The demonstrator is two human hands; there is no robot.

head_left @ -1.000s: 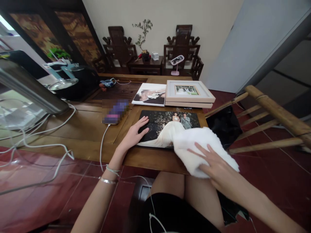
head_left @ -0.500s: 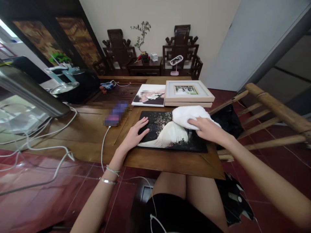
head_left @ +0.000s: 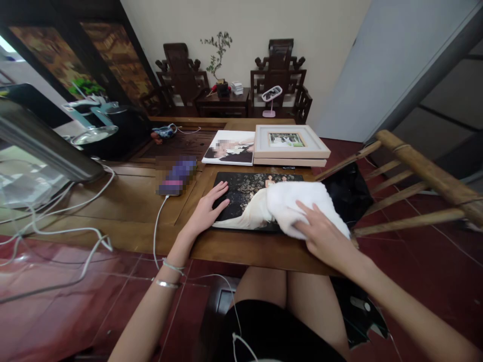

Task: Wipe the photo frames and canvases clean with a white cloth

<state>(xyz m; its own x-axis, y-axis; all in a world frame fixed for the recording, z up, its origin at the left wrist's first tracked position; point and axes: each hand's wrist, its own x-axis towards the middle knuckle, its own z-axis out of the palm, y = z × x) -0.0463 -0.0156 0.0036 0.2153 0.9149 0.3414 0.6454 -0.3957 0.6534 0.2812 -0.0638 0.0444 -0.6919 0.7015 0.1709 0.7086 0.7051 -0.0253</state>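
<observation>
A dark photo print [head_left: 245,196] of a couple lies flat on the wooden table [head_left: 132,201] in front of me. My left hand [head_left: 209,211] rests flat on its left edge, fingers spread. My right hand [head_left: 320,236] presses a white cloth [head_left: 298,201] onto the print's right near corner, fingers over the cloth. The cloth hides that part of the picture.
Behind the print lie another photo print [head_left: 230,147] and stacked light frames [head_left: 289,143]. A phone [head_left: 175,175] with a white cable sits to the left. Cables and a lamp crowd the left side. A wooden chair frame [head_left: 415,181] stands at the right, a black bag [head_left: 349,191] beside it.
My right hand swept the cloth from the near edge to the print's far right corner, then back toward me. The left hand stayed on the print's left edge.
</observation>
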